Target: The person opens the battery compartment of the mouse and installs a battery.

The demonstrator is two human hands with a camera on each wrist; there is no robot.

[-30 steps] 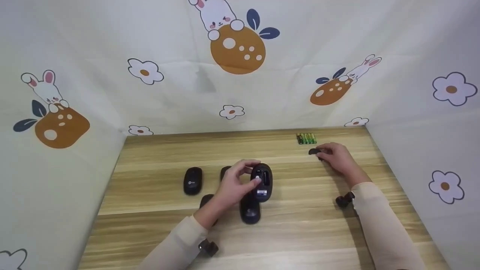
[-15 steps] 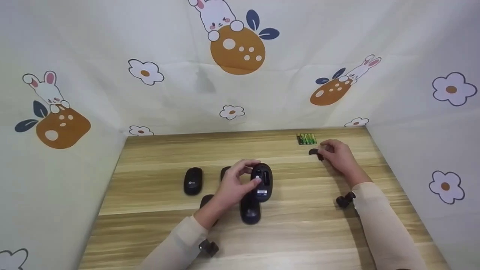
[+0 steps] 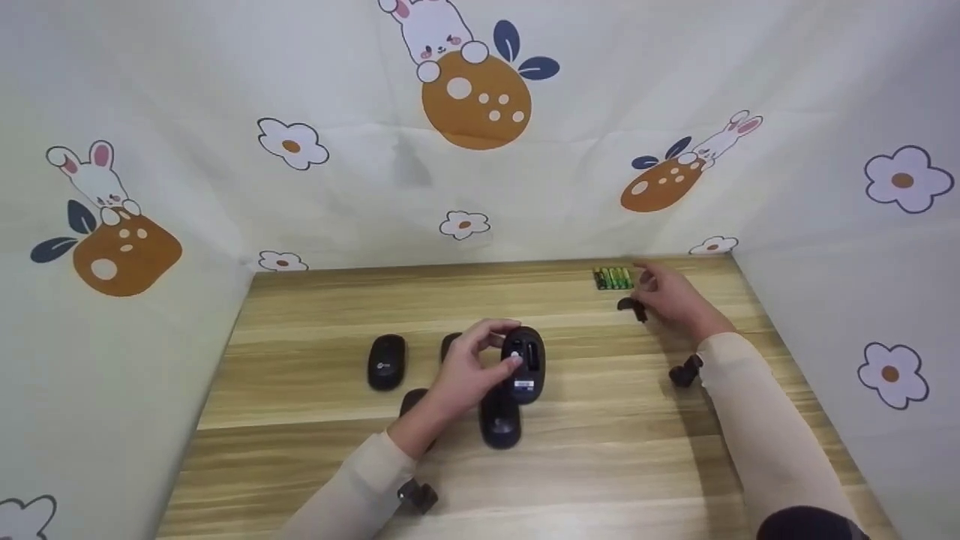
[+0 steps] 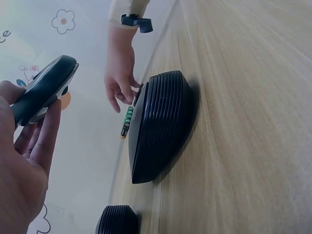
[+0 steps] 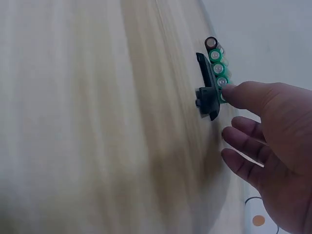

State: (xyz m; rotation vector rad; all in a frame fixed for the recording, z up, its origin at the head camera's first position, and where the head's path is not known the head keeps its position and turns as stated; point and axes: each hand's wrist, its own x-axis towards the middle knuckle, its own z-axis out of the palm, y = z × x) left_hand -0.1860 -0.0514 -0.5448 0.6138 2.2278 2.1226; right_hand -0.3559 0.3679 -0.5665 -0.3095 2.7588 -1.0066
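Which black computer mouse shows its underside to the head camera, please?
The oval black mouse in the person's left hand, long slot exposed; other black mice lie on the wooden table.

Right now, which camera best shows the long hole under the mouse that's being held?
The head view: the mouse in the left hand has its underside facing that camera, so the long hole shows clearly. The left wrist view shows the mouse side-on, with no hole visible. The right wrist view shows neither.

Black mouse point(image 3: 528, 375) in left hand point(image 3: 466, 366), frame centre, underside showing, slot point(image 3: 533, 355) uncovered, small black piece point(image 3: 639, 310) right of centre near right hand point(image 3: 671, 292), green batteries point(image 3: 613, 278) just above.
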